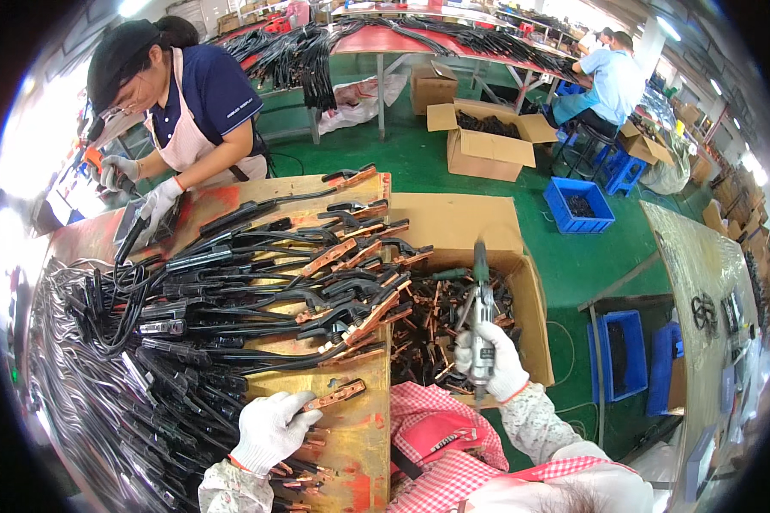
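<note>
My right hand (pixel 500 363), in a white knit glove, is wrapped round an upright silver power screwdriver (pixel 482 301) with a dark, blurred top end. It is over the side of an open cardboard box. My left hand (pixel 269 430), also gloved, pinches the end of a flat copper-coloured clamp piece (pixel 338 394) over the table's right edge. Beyond it lies a heap of black-handled clamps with copper jaws (pixel 351 312). Their black cables (pixel 94 402) run off to the left. How the held piece joins its handle is hidden by my fingers.
A cardboard box (pixel 535 321) full of copper and black parts stands against the worn wooden table (pixel 351 453). Across the table a co-worker (pixel 201 107) in gloves holds an orange-and-black tool. Blue crates (pixel 580 224) stand on the green floor; another person (pixel 612 85) sits at the back right.
</note>
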The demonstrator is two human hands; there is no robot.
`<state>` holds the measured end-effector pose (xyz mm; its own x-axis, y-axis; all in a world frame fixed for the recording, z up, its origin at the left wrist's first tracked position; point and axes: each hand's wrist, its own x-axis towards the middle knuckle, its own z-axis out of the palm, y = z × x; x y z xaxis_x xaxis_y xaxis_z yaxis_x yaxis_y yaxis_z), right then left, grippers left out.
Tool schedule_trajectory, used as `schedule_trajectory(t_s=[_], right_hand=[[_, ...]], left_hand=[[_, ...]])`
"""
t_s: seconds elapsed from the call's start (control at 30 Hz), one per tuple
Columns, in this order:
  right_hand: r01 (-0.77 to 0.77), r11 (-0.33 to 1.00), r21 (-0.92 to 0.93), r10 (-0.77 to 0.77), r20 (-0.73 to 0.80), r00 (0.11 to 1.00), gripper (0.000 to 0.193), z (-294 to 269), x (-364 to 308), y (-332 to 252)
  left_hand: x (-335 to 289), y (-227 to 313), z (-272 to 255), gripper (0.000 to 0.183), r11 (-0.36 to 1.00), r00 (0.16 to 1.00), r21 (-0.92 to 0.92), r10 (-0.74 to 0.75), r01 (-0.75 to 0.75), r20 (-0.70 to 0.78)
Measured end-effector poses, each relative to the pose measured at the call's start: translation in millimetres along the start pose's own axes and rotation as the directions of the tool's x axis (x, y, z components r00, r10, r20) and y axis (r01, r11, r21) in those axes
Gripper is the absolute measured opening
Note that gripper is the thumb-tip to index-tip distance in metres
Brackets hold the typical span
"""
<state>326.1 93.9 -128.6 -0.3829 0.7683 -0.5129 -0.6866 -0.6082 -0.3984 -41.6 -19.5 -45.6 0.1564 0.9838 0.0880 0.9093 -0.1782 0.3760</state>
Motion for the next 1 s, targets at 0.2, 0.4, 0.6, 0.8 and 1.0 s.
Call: schedule_trajectory(t_s=[0.2, 0.4, 0.6, 0.8, 1.0], right_hand=[[-0.008, 0.997, 0.077, -0.039, 0.590, 0.807, 0.050, 108.9, 3.1, 21.1], [0.267, 0.958, 0.108, -0.281, 0.554, 0.783, 0.043, 152.2, -3.2, 61.4], [0.207, 0.953, -0.222, -0.091, 0.441, 0.893, 0.030, 176.8, -12.5, 79.9], [0.291, 0.943, -0.161, -0.111, 0.674, 0.730, 0.027, 179.4, -0.5, 95.5], [0.694, 0.622, -0.364, -0.279, 0.725, 0.630, 0.043, 181.5, -2.2, 97.4]], left_hand=[[-1.1, 7.2, 0.2, 0.018, 0.999, 1.000, 0.040, 0.008, -0.008, 0.002], [-4.9, -0.8, 2.7, 0.018, 0.993, 0.994, 0.055, 0.103, -0.101, -0.040], [1.7, -4.5, 4.6, 0.021, 0.995, 0.998, 0.076, 0.061, -0.062, 0.006], [-1.5, -3.9, -0.1, 0.020, 0.995, 0.992, 0.101, -0.015, 0.002, 0.124], [-7.4, -0.7, -0.9, 0.025, 0.995, 0.998, 0.080, 0.053, -0.054, 0.014]])
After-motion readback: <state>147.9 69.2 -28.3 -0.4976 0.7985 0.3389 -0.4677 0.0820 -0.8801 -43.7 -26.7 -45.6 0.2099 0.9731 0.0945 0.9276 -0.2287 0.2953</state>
